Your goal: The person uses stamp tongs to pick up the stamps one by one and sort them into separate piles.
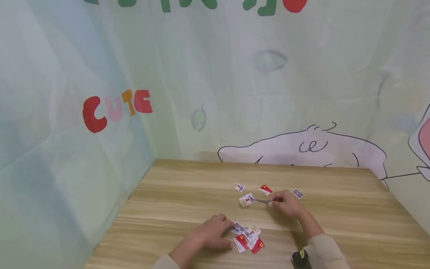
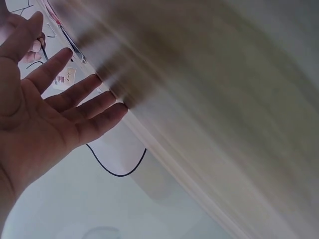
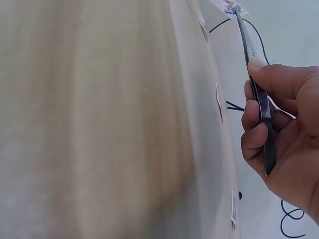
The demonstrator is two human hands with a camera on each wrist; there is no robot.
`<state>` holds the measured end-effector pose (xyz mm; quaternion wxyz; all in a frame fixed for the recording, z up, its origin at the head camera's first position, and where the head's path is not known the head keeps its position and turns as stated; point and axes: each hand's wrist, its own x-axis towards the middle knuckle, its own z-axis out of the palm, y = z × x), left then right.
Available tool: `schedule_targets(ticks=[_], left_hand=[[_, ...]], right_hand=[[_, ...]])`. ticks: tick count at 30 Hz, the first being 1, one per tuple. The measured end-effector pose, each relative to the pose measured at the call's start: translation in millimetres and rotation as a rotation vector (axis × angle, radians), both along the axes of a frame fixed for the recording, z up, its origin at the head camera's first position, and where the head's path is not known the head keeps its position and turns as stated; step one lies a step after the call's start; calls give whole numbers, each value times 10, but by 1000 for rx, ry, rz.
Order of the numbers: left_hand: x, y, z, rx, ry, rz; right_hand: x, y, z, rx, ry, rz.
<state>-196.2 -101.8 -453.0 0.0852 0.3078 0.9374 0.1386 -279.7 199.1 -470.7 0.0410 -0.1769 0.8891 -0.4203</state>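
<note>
My right hand [image 1: 285, 203] holds metal tweezers [image 3: 260, 97] between thumb and curled fingers. At their tips is a pale stamp [image 1: 246, 200] with a small coloured picture, raised over the table in the right wrist view. My left hand [image 1: 215, 231] rests on the table with fingers extended, fingertips down on the wood in the left wrist view. Right beside its fingertips lies an overlapping cluster of stamps: a dark purple-grey one [image 1: 239, 228], a pale one [image 1: 252, 232] and two red-and-white ones, the nearer [image 1: 256, 245] partly covered.
Beyond the cluster, a spaced row holds a pale stamp [image 1: 239, 186], a red-and-white stamp [image 1: 265, 189] and a purple-grey stamp [image 1: 297, 193]. A small black object [image 1: 297, 258] with a yellow mark is by the right sleeve. Printed cloth [image 1: 208, 82] rises behind the wooden table [image 1: 174, 186].
</note>
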Motion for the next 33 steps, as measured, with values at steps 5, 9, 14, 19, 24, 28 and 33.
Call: schedule_targets(ticks=[5, 9, 14, 19, 24, 28, 33], left_hand=[[0, 3, 23, -3, 7, -2], [4, 9, 45, -11, 13, -1], [11, 22, 57, -25, 22, -3], [6, 27, 48, -24, 20, 1], [6, 26, 40, -15, 7, 5], [6, 30, 51, -7, 4, 3], [-6, 38, 62, -6, -9, 12]], right_hand=[[-51, -18, 39, -18, 14, 24], [-80, -33, 57, -24, 29, 14], [-106, -56, 61, -10, 38, -23], [-164, -74, 17, -2, 35, -55], [-219, -117, -1, -10, 10, -91], [-252, -150, 3, -15, -21, -124], [-309, -183, -12, -32, -4, -109]])
